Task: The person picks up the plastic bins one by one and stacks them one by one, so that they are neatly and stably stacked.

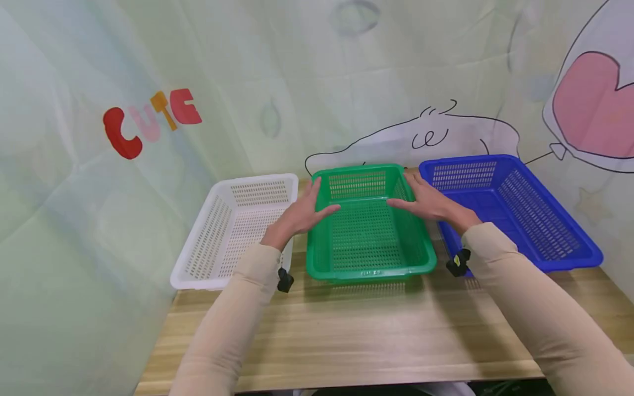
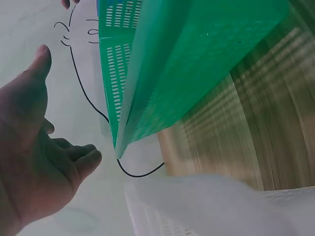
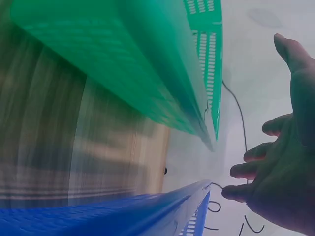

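Green basket [image 1: 371, 273] is sitting between white basket [image 1: 262, 193] and blue basket [image 1: 537, 214] on the surface [image 1: 346, 341], left hand [image 1: 302, 212] and right hand [image 1: 430, 202] hovering spread, empty, by its sides, with overly wide lowering possibly bumping neighbours.

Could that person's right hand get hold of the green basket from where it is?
Most likely yes: the right hand hovers close to the green basket, and nothing appears to stand between them.
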### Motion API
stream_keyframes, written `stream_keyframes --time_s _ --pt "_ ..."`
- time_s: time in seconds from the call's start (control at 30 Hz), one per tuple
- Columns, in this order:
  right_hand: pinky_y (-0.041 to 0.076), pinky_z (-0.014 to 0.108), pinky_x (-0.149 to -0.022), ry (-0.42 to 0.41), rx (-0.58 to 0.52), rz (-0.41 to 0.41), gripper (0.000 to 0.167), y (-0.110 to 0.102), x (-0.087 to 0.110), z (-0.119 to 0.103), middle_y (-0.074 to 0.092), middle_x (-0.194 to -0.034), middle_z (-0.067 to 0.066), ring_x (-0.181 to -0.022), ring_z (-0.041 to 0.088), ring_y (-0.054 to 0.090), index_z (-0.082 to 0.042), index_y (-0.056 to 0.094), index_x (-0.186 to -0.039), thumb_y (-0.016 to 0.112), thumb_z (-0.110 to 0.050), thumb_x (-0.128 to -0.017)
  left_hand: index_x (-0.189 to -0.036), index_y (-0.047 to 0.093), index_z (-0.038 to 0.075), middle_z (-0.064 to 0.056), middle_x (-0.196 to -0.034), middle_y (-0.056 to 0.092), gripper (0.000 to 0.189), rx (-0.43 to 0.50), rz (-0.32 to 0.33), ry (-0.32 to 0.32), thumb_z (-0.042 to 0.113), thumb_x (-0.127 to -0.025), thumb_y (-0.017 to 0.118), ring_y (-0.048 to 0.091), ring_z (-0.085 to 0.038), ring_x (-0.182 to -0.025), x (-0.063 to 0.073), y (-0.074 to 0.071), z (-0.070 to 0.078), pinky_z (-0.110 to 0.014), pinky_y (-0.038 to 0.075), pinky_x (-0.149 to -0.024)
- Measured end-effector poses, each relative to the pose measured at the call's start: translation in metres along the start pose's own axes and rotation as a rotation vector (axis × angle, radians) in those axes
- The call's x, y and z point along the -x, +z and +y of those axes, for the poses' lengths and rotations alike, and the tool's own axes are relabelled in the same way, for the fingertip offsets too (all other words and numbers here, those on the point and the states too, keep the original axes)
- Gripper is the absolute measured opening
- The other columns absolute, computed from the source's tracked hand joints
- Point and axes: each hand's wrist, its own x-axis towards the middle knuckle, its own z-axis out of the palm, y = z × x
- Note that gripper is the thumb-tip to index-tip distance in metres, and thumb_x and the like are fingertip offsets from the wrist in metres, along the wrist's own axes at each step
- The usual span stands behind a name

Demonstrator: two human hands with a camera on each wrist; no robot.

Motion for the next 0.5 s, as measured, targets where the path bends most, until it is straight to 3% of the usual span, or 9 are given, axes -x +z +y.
stream_keyframes --time_s 0.13,0.5 --pt "0.011 0.067 -0.114 -0.003 -0.046 -0.005 0.103 0.002 0.008 -0.003 -0.009 -0.162 0.029 -0.147 0.049 0.002 -0.002 -0.001 -0.160 0.051 -0.064 -0.095 -0.160 -0.011 0.020 -0.012 -0.166 -0.014 0.102 0.019 0.000 -0.011 0.070 -0.094 0.047 0.042 -0.042 -0.136 0.006 0.002 0.003 -0.054 0.043 -0.103" --pt "0.011 0.069 -0.113 0.034 -0.094 -0.046 0.106 0.017 0.033 -0.005 -0.011 -0.163 0.026 -0.148 0.048 0.000 -0.002 -0.003 -0.159 0.051 -0.066 -0.095 -0.160 -0.012 0.020 -0.012 -0.162 -0.025 0.109 0.108 -0.031 -0.038 0.073 -0.090 0.052 0.043 -0.043 -0.135 0.027 0.021 0.011 -0.053 0.044 -0.102"
